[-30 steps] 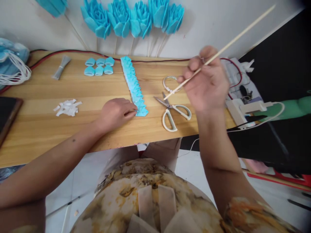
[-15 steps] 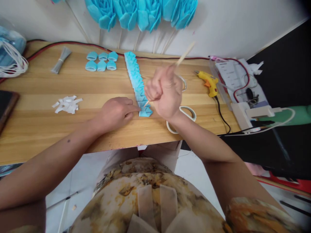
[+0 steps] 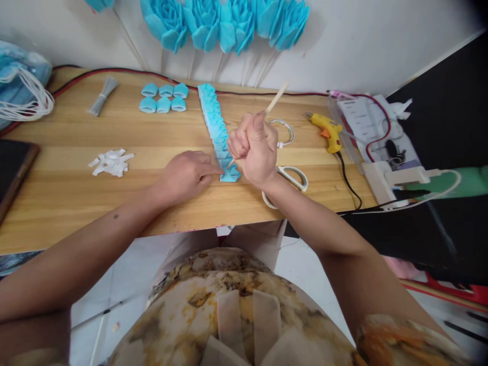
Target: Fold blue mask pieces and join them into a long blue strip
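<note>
A pleated strip of light-blue paper or fabric [image 3: 214, 124] lies lengthwise on the table, made of folded pieces in an overlapping row. My right hand [image 3: 257, 147] is closed in a fist round a thin wooden stick [image 3: 277, 97], with the thumb near its upper end. The stick slants, and its lower tip meets the near end of the strip. From the left, my left hand [image 3: 188, 175] rests on the table with the index finger stretched onto the strip's near end, close to the stick's tip. Its other fingers are loosely curled, and no held object shows.
Folded blue pieces [image 3: 163, 104], white scraps [image 3: 111, 162] and a bundle of grey ties [image 3: 103, 95] lie left. Tape rolls [image 3: 305, 178] and a yellow glue gun [image 3: 328, 131] sit right. Blue flowers [image 3: 200, 25] on sticks lean at the wall; a phone [image 3: 15, 173] is far left.
My right hand and the stick's upper end have come slightly lower and left. My left index finger stays on the strip's near end. The whole view has shifted a little.
</note>
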### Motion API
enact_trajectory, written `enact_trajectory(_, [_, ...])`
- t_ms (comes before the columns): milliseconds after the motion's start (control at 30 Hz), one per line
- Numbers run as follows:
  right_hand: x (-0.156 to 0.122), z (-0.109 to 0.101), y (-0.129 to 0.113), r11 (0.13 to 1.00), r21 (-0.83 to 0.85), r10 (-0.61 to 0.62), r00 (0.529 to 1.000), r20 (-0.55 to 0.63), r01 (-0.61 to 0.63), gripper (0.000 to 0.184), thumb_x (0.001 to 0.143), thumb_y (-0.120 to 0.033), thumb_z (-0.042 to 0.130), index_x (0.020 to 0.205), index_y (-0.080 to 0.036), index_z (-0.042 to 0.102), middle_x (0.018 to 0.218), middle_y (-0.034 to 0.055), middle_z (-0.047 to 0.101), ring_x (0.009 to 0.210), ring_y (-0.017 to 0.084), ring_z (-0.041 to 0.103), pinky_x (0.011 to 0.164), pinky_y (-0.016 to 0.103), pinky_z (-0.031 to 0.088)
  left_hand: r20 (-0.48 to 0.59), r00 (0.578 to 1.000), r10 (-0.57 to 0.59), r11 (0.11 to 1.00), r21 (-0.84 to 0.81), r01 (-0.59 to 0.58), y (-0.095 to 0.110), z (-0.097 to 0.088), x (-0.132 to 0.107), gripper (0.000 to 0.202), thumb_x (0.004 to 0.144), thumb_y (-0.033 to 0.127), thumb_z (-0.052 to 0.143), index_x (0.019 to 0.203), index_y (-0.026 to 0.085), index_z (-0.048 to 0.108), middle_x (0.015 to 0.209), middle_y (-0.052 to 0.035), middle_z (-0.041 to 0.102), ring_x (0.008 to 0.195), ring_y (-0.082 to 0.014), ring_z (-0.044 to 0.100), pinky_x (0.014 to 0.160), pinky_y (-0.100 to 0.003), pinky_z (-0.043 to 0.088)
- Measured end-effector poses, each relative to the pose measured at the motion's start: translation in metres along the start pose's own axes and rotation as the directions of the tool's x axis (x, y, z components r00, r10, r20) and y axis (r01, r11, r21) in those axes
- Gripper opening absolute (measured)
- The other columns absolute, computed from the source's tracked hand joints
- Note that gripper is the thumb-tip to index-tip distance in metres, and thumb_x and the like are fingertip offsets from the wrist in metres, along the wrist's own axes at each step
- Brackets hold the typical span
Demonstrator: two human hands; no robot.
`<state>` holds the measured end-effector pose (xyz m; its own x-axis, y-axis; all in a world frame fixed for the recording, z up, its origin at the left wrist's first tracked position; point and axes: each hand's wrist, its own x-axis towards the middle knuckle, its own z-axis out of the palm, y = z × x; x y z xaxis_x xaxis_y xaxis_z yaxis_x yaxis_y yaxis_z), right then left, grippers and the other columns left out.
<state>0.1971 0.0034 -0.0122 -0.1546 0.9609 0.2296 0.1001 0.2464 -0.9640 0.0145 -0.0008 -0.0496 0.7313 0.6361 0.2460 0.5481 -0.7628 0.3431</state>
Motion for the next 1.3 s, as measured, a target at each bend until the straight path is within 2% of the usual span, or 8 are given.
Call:
enact_trajectory(100, [0.0, -0.004, -0.012, 0.974, 0.193, -0.103, 0.992, -0.069, 0.115, 0.064, 0.092, -0.085, 0.024, 0.066, -0.027, 0.023, 0.057, -0.0024, 0.026, 0.048, 0.018, 0.028, 0.05, 0.035, 0.033, 0.012, 1.0, -0.006, 1.0, 0.015, 0.006, 0.001, -0.001, 0.0, 0.043, 0.093, 0.015, 0.041, 0.106, 0.021, 0.081, 0.084, -0.0076, 0.072, 0.08, -0.0218, 0.064, 0.073, -0.033, 0.046])
enact_trajectory(300, [-0.001, -0.006, -0.002, 0.998, -0.017, 0.062, 0.998, -0.025, -0.062, 0.071, 0.08, -0.097, 0.015, 0.066, -0.028, 0.024, 0.056, -0.0012, 0.027, 0.05, 0.021, 0.034, 0.053, 0.038, 0.04, 0.025, 1.0, -0.01, 1.0, -0.002, 0.01, 0.001, -0.003, 0.001, 0.042, 0.093, 0.015, 0.041, 0.105, 0.021, 0.081, 0.084, -0.0079, 0.072, 0.081, -0.022, 0.064, 0.074, -0.034, 0.046])
enact_trajectory(500, [0.001, -0.011, -0.019, 0.997, 0.063, -0.03, 0.99, -0.136, 0.038, 0.068, 0.086, -0.091, 0.013, 0.067, -0.026, 0.021, 0.06, -0.0022, 0.023, 0.051, 0.019, 0.032, 0.053, 0.035, 0.038, 0.052, 0.998, -0.04, 0.999, 0.008, 0.039, 0.001, -0.001, 0.001, 0.044, 0.096, 0.018, 0.039, 0.105, 0.022, 0.081, 0.087, -0.0084, 0.073, 0.084, -0.0234, 0.065, 0.076, -0.035, 0.047])
enact_trajectory(667, [-0.004, -0.01, 0.011, 0.999, 0.024, 0.031, 0.999, -0.04, -0.03, 0.066, 0.087, -0.09, 0.021, 0.065, -0.028, 0.029, 0.058, -0.0007, 0.033, 0.051, 0.02, 0.039, 0.055, 0.038, 0.044, 0.079, 0.995, -0.061, 0.998, -0.006, 0.061, 0.001, -0.004, 0.002, 0.044, 0.094, 0.017, 0.04, 0.104, 0.023, 0.082, 0.085, -0.0073, 0.073, 0.085, -0.0221, 0.065, 0.077, -0.033, 0.047])
enact_trajectory(867, [-0.007, -0.009, 0.03, 0.988, -0.139, 0.062, 0.997, -0.055, -0.069, 0.063, 0.087, -0.089, 0.028, 0.067, -0.029, 0.033, 0.056, 0.0012, 0.04, 0.056, 0.024, 0.05, 0.058, 0.04, 0.051, 0.034, 0.981, -0.193, 0.934, -0.3, 0.195, -0.002, -0.009, -0.001, 0.039, 0.089, 0.017, 0.045, 0.103, 0.022, 0.081, 0.089, -0.0035, 0.075, 0.071, -0.0152, 0.064, 0.067, -0.026, 0.047])
enact_trajectory(1000, [-0.006, -0.009, 0.022, 0.988, -0.121, 0.086, 0.991, -0.098, -0.098, 0.067, 0.084, -0.093, 0.019, 0.066, -0.029, 0.03, 0.057, 0.0017, 0.038, 0.057, 0.024, 0.05, 0.057, 0.04, 0.048, 0.001, 0.992, -0.123, 0.979, -0.163, 0.122, -0.004, -0.004, -0.001, 0.04, 0.092, 0.019, 0.043, 0.102, 0.024, 0.082, 0.086, -0.005, 0.074, 0.076, -0.0182, 0.065, 0.071, -0.029, 0.047])
enact_trajectory(1167, [-0.007, -0.015, 0.009, 0.998, 0.016, 0.054, 0.999, 0.006, -0.054, 0.059, 0.089, -0.084, 0.035, 0.069, -0.029, 0.035, 0.061, -0.0001, 0.038, 0.055, 0.021, 0.043, 0.055, 0.036, 0.044, 0.029, 0.998, -0.047, 0.999, 0.014, 0.047, -0.005, 0.001, 0.0, 0.043, 0.095, 0.02, 0.039, 0.101, 0.025, 0.082, 0.081, -0.0064, 0.07, 0.079, -0.0212, 0.063, 0.071, -0.032, 0.044])
enact_trajectory(1300, [-0.004, -0.017, -0.013, 0.987, 0.154, -0.053, 0.997, 0.05, 0.045, 0.037, 0.092, -0.068, 0.049, 0.106, -0.034, 0.052, 0.064, -0.0031, 0.044, 0.058, 0.021, 0.047, 0.063, 0.036, 0.049, 0.049, 0.997, -0.058, 0.998, 0.022, 0.057, -0.003, -0.001, 0.001, 0.045, 0.096, 0.019, 0.038, 0.102, 0.024, 0.082, 0.082, -0.0069, 0.07, 0.08, -0.0214, 0.063, 0.073, -0.032, 0.045])
